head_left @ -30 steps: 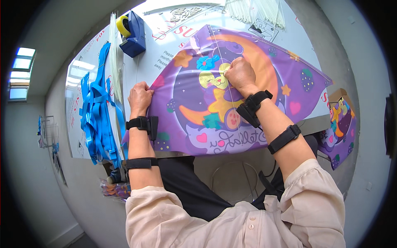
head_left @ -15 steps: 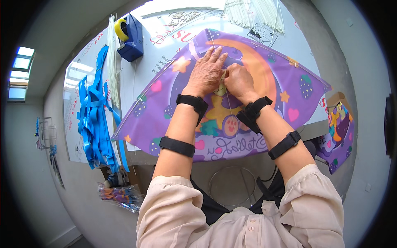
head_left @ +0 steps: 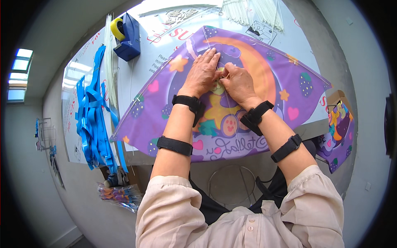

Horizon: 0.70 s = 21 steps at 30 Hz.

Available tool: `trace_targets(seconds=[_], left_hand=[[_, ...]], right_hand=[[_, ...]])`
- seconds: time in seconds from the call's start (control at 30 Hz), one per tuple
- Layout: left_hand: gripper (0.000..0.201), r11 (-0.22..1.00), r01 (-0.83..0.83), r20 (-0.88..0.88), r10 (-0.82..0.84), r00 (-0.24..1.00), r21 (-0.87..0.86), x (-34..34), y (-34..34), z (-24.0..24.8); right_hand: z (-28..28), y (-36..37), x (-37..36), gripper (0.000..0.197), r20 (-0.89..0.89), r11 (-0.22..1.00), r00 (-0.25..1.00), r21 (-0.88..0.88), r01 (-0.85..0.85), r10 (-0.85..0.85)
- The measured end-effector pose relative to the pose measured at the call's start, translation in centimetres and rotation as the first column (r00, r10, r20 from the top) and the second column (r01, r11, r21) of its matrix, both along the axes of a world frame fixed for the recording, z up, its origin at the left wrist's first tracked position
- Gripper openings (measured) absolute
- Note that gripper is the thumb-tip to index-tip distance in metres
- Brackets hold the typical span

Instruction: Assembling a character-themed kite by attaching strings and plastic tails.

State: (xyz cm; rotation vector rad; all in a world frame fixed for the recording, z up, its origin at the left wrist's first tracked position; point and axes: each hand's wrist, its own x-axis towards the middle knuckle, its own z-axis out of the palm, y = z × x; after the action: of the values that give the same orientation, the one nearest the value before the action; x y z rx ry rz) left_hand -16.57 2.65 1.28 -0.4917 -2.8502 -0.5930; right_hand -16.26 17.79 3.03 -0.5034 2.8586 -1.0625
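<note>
A purple kite (head_left: 273, 87) with an orange moon, stars and hearts lies spread flat on the white table (head_left: 165, 37). My left hand (head_left: 202, 72) rests on the kite's middle, fingers stretched forward and together. My right hand (head_left: 237, 82) sits right beside it, touching it, fingers curled and pinching something small at the kite's centre, where thin white rods cross. What it pinches is too small to tell. Both wrists and forearms wear black straps.
A blue tape dispenser with a yellow roll (head_left: 126, 35) stands at the table's far left. Blue ribbons (head_left: 93, 120) hang over the left edge beside thin white rods (head_left: 109, 62). More white rods (head_left: 252, 10) lie at the back. Another purple kite (head_left: 339, 128) hangs at right.
My left hand left the kite's left corner and came to the middle beside my right hand. The kite shifted slightly and lies flatter.
</note>
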Motion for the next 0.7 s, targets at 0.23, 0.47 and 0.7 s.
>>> trace_targets(seconds=[0.23,0.47,0.7], left_hand=[[0.061,0.999,0.042,0.045,-0.041,0.998,-0.017,-0.3,-0.3,0.3],[0.065,0.985,-0.051,0.119,0.032,0.992,0.162,-0.5,-0.7,0.5],[0.058,0.994,-0.024,0.098,0.014,0.995,0.104,-0.7,-1.2,0.5]], right_hand=[[0.0,0.0,0.2,0.021,0.01,1.0,0.999,-0.005,-0.031,0.031],[0.1,0.2,0.1,0.028,0.004,0.999,0.999,-0.039,-0.039,0.039],[-0.1,0.4,0.1,0.033,0.059,0.999,0.997,-0.012,-0.039,0.04]])
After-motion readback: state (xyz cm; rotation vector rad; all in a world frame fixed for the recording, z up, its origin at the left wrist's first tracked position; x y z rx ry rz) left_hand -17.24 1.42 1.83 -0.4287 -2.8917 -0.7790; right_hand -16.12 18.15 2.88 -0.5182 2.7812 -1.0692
